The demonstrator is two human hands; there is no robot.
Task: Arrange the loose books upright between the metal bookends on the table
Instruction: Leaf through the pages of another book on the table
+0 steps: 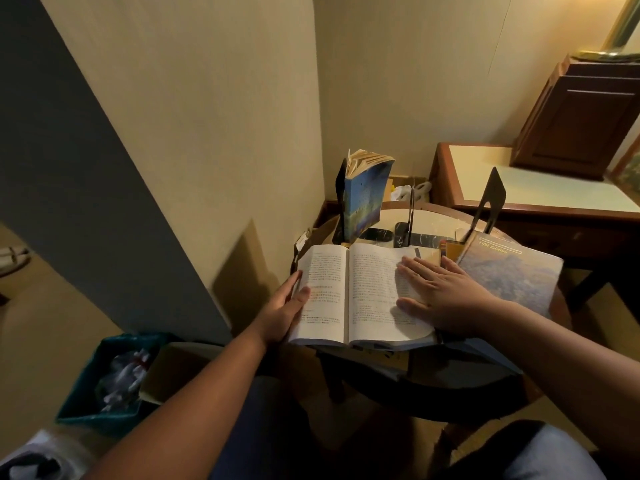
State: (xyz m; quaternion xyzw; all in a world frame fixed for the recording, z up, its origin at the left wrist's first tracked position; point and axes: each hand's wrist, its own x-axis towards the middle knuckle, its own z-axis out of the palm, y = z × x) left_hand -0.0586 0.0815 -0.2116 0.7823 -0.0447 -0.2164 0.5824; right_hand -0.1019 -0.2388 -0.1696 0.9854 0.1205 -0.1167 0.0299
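A thick book (349, 292) lies open flat on the small round table (429, 216), pages of dense text facing up. My left hand (282, 311) grips its left edge, thumb on the page. My right hand (443, 296) rests flat with fingers spread on the right page. A blue paperback (365, 195) stands upright against the left black metal bookend (340, 199). The right bookend (490, 199) stands apart at the back right, a thin divider (411, 216) between them. A large blue-grey textbook (512, 271) lies flat at the right, partly under my right wrist.
Smaller yellow books (450, 252) lie under the open book's far right corner. A teal bin (104, 379) with crumpled paper sits on the floor at left. A wooden desk (540, 192) and dark cabinet (581, 112) stand behind right. Walls close in behind the table.
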